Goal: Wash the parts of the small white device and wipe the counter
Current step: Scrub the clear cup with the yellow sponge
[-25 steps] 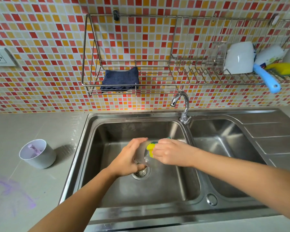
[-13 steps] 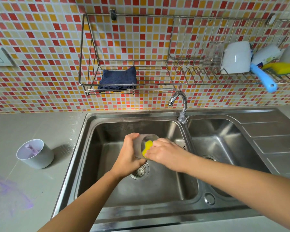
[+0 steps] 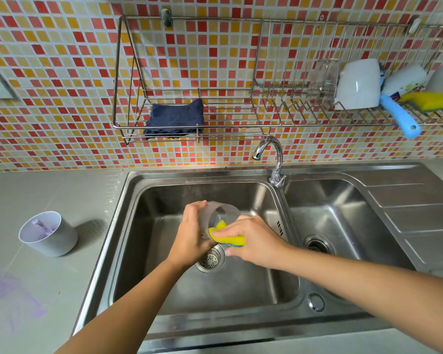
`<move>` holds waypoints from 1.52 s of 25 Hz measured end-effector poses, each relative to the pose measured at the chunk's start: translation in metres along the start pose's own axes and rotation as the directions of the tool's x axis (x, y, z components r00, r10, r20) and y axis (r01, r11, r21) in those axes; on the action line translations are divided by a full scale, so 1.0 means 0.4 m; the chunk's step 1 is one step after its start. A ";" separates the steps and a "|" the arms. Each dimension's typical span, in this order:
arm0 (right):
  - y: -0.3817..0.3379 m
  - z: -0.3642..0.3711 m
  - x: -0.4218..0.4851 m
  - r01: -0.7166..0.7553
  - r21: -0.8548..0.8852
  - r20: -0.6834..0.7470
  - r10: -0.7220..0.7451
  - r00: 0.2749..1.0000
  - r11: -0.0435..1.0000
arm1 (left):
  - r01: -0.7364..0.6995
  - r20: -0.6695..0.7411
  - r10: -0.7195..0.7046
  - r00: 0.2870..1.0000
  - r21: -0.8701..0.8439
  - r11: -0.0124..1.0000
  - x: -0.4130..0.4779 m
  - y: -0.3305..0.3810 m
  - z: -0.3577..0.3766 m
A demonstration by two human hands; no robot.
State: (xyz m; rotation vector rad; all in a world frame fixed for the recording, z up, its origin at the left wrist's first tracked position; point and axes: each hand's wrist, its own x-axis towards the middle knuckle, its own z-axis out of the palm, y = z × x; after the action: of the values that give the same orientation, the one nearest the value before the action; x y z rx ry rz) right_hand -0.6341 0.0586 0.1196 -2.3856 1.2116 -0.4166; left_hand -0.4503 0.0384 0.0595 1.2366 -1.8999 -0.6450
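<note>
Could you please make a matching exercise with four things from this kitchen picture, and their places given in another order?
Things:
1. yellow sponge
2. dark blue cloth
3. white cup
4. clear container

Places:
A. standing on the grey counter, left of the sink
B. in the left hand, over the left basin
C. in the wire rack on the wall
D. in the right hand, pressed into the container's mouth

Pairs: 1-D, 2-C, 3-A, 4-B

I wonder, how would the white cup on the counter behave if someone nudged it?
The white cup looks like thin plastic, so probably light and easy to slide. It stands upright on its narrower base, so it may tip.
</note>
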 end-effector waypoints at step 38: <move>-0.016 -0.056 0.036 -0.189 0.454 -0.432 0.400 0.808 0.871 | 0.181 -0.091 -0.171 0.981 0.116 0.977 -0.001 -0.012 -0.015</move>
State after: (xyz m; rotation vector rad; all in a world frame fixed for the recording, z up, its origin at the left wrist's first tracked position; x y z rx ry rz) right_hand -0.6314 0.0450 0.1430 -1.7390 1.5297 -1.1312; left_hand -0.4429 0.0369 0.0593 1.5005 -1.7994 -0.5660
